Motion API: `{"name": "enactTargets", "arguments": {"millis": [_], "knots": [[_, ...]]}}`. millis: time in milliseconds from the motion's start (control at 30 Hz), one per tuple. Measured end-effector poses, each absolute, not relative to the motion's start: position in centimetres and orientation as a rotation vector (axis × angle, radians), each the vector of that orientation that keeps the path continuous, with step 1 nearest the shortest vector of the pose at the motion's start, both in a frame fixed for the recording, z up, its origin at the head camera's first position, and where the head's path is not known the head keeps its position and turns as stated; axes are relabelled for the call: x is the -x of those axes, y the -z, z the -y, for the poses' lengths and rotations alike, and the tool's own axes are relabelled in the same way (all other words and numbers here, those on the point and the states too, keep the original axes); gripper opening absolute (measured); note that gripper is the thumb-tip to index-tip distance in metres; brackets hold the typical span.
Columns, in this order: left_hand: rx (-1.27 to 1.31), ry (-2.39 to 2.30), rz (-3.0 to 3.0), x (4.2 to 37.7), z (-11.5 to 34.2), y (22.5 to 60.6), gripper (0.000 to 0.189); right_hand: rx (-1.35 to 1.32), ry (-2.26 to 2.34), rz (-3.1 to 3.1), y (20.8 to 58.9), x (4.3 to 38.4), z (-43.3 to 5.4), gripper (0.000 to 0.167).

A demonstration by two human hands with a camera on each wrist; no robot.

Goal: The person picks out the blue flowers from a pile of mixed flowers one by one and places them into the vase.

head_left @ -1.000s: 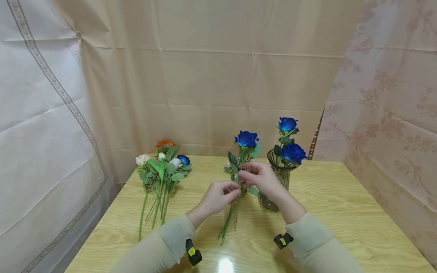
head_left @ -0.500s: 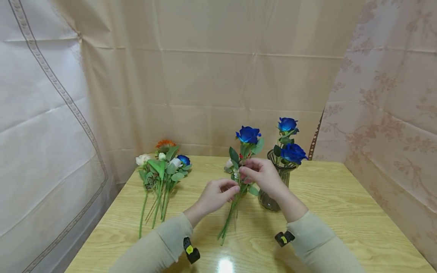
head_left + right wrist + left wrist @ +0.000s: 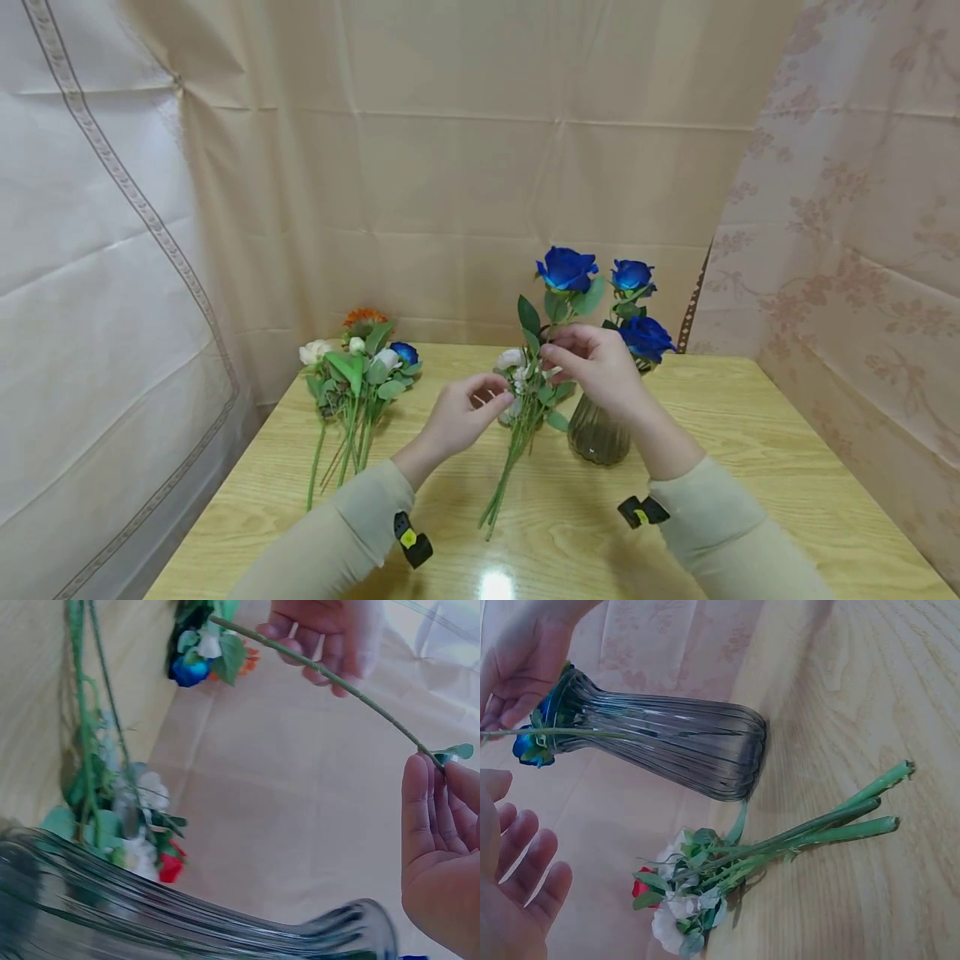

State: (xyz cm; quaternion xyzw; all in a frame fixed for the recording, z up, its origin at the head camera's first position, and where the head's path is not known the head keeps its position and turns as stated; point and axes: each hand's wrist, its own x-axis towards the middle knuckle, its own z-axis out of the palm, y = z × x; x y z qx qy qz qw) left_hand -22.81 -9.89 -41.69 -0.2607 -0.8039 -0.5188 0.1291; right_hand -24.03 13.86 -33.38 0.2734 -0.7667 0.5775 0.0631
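My right hand (image 3: 596,362) pinches the stem of a blue rose (image 3: 567,269) between thumb and fingers. The rose is upright, its bloom above the hand, and the bare green stem (image 3: 337,679) slants past my left hand in the right wrist view. My left hand (image 3: 461,421) hovers with loosely bent fingers and nothing in them, as the left wrist view shows. Below both hands, white flowers and a red flower (image 3: 643,889) lie on the table with their green stems (image 3: 498,492) pointing towards me. Behind my right hand stands a ribbed glass vase (image 3: 598,433), partly hidden.
Two blue roses, a higher one (image 3: 632,275) and a lower one (image 3: 647,337), stand in the vase. At the left of the wooden table (image 3: 750,467) lies another bunch with an orange flower (image 3: 365,317), white blooms and a blue rose (image 3: 405,353). Cloth hangs around the table.
My right hand has lifted the blue rose up and to the right, out of the lying flowers. My left hand has drawn back up and left from the stems.
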Motion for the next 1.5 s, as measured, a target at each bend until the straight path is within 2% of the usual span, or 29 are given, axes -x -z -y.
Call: {"name": "enactTargets", "arguments": {"millis": [167, 733, 1500], "knots": [[0.775, 1.472, 2.283, 23.1, 9.8, 41.5, 0.017, -0.831, -1.669, 2.294, 31.5, 23.6, -14.4, 0.018], [0.765, 1.361, 2.225, 23.8, 8.6, 40.3, 0.038, -0.808, -1.525, 2.157, 26.5, 23.9, -17.2, 0.019], [0.802, 1.385, 2.188, 24.8, 6.6, 38.4, 0.042, -0.632, -1.465, 2.084, 22.7, 25.3, -20.0, 0.029]]}}
